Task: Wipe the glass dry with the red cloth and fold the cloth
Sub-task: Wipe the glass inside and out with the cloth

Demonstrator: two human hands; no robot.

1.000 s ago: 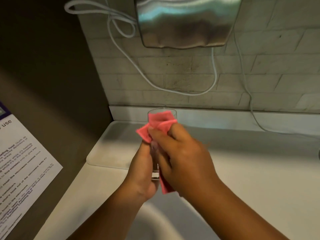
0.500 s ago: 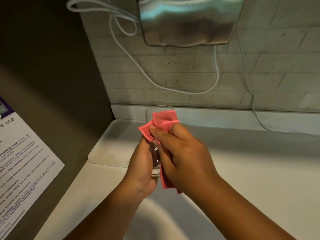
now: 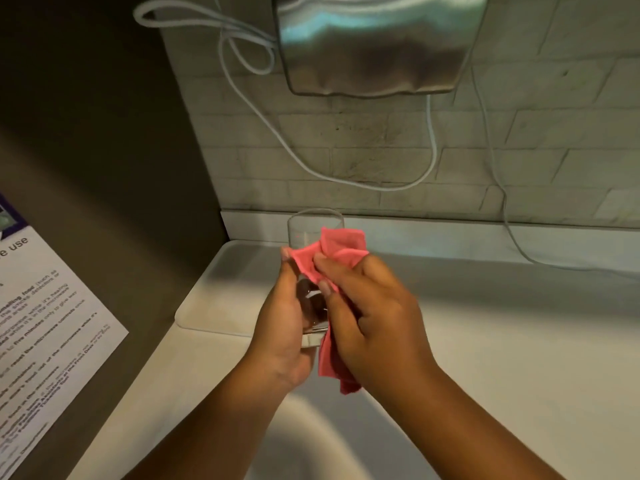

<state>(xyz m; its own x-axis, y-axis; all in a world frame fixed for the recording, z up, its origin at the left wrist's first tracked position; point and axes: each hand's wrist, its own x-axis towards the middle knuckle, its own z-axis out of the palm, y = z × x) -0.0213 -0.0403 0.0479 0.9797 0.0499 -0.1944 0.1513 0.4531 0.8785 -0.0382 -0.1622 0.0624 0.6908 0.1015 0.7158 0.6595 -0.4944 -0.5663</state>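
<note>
A clear drinking glass (image 3: 309, 227) is held upright above the white counter, with my left hand (image 3: 285, 327) wrapped around its lower half. My right hand (image 3: 374, 317) presses the red cloth (image 3: 341, 245) against the glass's right side. The cloth bunches near the rim, and a tail of it hangs down below the glass's base. The lower part of the glass is mostly hidden by my fingers.
A white sink basin (image 3: 301, 441) lies just below my hands, set in a white counter (image 3: 519, 341). A steel hand dryer (image 3: 374, 46) hangs on the brick wall, with white cables (image 3: 277, 133) looping beneath it. A printed notice (image 3: 45, 334) is stuck on the dark left panel.
The cloth has shifted from over the glass's mouth to its right side, so the rim now shows bare. Both hands stay on the glass.
</note>
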